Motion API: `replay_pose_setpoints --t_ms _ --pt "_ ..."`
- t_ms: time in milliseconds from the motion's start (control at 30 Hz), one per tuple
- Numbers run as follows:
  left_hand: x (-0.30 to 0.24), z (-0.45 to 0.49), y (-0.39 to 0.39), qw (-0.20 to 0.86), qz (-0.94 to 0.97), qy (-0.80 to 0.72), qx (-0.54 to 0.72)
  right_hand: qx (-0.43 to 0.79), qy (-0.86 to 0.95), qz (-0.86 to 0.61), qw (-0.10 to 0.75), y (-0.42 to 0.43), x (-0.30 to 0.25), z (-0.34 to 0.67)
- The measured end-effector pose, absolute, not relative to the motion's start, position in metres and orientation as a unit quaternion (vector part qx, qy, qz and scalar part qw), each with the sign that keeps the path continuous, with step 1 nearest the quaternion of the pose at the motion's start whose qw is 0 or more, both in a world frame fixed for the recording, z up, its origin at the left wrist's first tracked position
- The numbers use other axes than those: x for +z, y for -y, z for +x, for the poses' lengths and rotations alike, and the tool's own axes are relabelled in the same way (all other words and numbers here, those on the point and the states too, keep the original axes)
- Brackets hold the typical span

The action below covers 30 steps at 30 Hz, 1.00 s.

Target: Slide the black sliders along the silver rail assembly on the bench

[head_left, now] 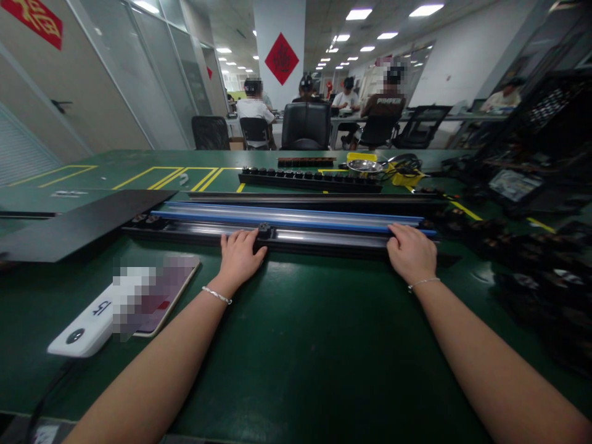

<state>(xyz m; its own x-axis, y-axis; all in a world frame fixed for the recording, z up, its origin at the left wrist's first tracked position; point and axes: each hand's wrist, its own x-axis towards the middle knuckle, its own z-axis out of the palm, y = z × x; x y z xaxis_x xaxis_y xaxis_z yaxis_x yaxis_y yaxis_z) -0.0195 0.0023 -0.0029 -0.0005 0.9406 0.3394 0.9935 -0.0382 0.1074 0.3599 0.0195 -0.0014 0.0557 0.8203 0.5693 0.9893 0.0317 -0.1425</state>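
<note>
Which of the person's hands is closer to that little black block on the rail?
Left. Left hand lies right beside the block; right hand sits far along the rail.

a green table (300, 345), black office chairs (306, 125), bright ceiling lights (358, 13).

A long metal rail (324, 227) with a blue strip is laid across the green table (300, 345). The left hand (238, 253) is pressed flat against its near edge, beside a small black slider (263, 231). The right hand (409, 250) is rested on the rail near its right end.
</note>
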Motion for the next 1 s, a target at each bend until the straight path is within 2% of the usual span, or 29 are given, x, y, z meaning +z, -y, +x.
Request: replay_pose_setpoints --t_ms 300,733,1000 --pt "0.001 -0.013 0.002 0.094 -0.714 0.681 -0.133 -0.162 0.671 -0.674 0.263 -0.015 -0.003 0.349" --pt "-0.001 -0.006 0.005 0.055 -0.744 0.640 -0.182 -0.150 0.775 -0.587 0.182 -0.003 0.000 0.323" --pt "0.000 -0.005 0.006 0.054 -0.756 0.630 -0.169 -0.151 0.775 -0.587 0.178 -0.002 0.001 0.323"
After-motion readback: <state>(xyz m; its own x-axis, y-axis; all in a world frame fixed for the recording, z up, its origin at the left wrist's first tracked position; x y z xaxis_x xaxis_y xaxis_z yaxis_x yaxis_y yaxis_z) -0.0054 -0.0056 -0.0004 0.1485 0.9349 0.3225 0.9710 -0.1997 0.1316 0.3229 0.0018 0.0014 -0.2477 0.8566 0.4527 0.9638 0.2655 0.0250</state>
